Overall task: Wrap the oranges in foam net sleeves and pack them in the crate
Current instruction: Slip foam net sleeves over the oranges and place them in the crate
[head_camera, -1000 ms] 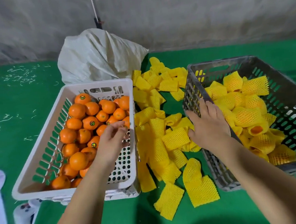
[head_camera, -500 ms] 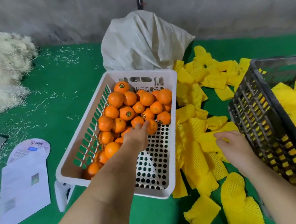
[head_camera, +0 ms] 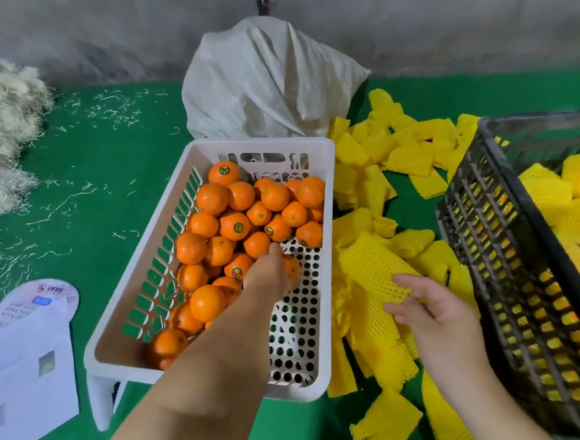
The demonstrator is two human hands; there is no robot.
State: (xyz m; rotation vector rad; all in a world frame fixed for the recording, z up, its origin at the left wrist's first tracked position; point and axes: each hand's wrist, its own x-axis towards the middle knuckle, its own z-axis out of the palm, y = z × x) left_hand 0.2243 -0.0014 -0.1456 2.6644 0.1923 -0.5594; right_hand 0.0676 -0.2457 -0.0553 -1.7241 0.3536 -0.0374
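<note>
The round glossy oranges (head_camera: 211,197) are bright orange, several bearing small dark round stickers with a green-gold centre. They lie in a white plastic perforated basket (head_camera: 326,320), its floor dotted with dark round holes and its side cut with slots showing green. The foam net sleeves (head_camera: 374,269) are bright yellow with a diamond mesh pattern. The slatted plastic crate (head_camera: 489,240) is dark grey, yellow showing through its grid. The worktop (head_camera: 106,164) is green, flecked with pale shreds. The crumpled woven sack (head_camera: 265,84) is off-white.
</note>
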